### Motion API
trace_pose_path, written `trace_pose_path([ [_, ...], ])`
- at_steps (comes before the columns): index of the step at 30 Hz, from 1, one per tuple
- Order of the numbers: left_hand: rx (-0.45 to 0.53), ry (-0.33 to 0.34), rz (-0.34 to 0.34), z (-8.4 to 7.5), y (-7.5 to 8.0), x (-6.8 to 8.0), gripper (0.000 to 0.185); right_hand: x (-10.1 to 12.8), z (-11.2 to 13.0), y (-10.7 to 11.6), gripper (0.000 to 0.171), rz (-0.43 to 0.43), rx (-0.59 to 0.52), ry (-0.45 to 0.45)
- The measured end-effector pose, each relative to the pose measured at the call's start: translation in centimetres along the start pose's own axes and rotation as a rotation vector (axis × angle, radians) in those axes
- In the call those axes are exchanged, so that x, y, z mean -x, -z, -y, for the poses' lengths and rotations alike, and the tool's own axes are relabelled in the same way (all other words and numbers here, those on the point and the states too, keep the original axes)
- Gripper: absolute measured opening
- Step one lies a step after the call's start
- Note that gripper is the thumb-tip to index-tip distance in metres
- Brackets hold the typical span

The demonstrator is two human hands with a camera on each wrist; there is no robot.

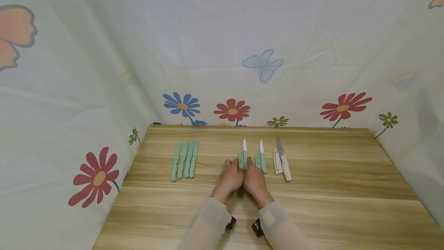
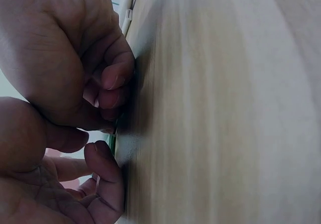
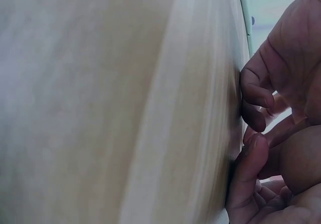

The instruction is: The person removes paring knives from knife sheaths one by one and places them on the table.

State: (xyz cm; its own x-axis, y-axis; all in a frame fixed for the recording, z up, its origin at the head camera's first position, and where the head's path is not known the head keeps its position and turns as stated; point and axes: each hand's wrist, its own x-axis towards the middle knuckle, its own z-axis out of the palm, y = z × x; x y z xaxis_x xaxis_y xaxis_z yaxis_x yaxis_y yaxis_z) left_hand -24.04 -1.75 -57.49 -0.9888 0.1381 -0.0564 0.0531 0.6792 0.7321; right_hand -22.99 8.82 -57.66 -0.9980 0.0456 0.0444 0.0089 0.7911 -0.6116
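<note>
A small knife with a white blade and green handle (image 1: pixel 244 154) lies mid-table, its green sheath (image 1: pixel 240 161) close against its left side. My left hand (image 1: pixel 231 169) and right hand (image 1: pixel 252 169) are pressed together just behind them, fingers curled down on the wood. The left fingers pinch the sheath and the right fingers pinch the knife handle. In the left wrist view, only a green sliver (image 2: pixel 113 139) shows between the curled fingers (image 2: pixel 108 171). The right wrist view shows the fingertips (image 3: pixel 251 153) against the table, with the knife hidden.
Several sheathed green knives (image 1: pixel 185 160) lie side by side at the left. Right of my hands are another green knife (image 1: pixel 262 156) with its sheath (image 1: pixel 258 160), then a white-handled knife (image 1: pixel 283 159) and white sheath (image 1: pixel 276 161). Flowered cloth walls surround the wooden table (image 1: pixel 347 203).
</note>
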Motion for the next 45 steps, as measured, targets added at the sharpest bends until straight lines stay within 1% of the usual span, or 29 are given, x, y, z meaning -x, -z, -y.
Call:
trace_pose_path([
  [6, 0.004, 0.005, -0.008, -0.1, 0.1, 0.2, 0.049, 0.0, 0.0, 0.1, 0.054, 0.013, -0.024, -0.006],
  [12, 0.002, 0.0, -0.009, -0.2, 0.2, 0.3, 0.049, 0.0, 0.1, 0.2, 0.053, 0.022, -0.02, -0.005],
  [20, 0.002, -0.009, -0.004, 0.1, 0.0, 0.4, 0.05, 0.4, 0.1, 0.1, 0.054, 0.001, -0.022, -0.004],
  [26, 0.049, -0.013, -0.003, 0.4, 0.0, 0.5, 0.051, 0.9, 0.3, 0.2, 0.056, -0.009, -0.05, -0.006],
  [30, 0.087, -0.007, -0.001, 0.7, 0.3, 1.0, 0.054, 1.2, 0.5, 0.3, 0.059, 0.01, -0.081, -0.016],
  [33, 0.097, 0.002, -0.008, 1.1, 0.7, 1.6, 0.056, 1.6, 0.7, 0.3, 0.061, 0.012, -0.124, -0.016],
  [36, 0.11, 0.0, -0.013, 1.5, 1.2, 2.1, 0.055, 1.9, 1.1, 0.2, 0.059, -0.008, -0.178, -0.005],
  [39, 0.117, 0.014, -0.021, 1.9, 1.9, 2.6, 0.054, 2.1, 1.8, -0.3, 0.055, 0.002, -0.276, -0.003],
  [42, 0.11, 0.025, -0.063, 2.2, 2.7, 3.1, 0.051, 2.3, 2.3, -0.9, 0.048, 0.017, -0.37, 0.007],
  [45, 0.075, 0.022, -0.108, 2.7, 3.3, 3.6, 0.05, 2.4, 2.9, -1.6, 0.042, 0.035, -0.442, -0.004],
])
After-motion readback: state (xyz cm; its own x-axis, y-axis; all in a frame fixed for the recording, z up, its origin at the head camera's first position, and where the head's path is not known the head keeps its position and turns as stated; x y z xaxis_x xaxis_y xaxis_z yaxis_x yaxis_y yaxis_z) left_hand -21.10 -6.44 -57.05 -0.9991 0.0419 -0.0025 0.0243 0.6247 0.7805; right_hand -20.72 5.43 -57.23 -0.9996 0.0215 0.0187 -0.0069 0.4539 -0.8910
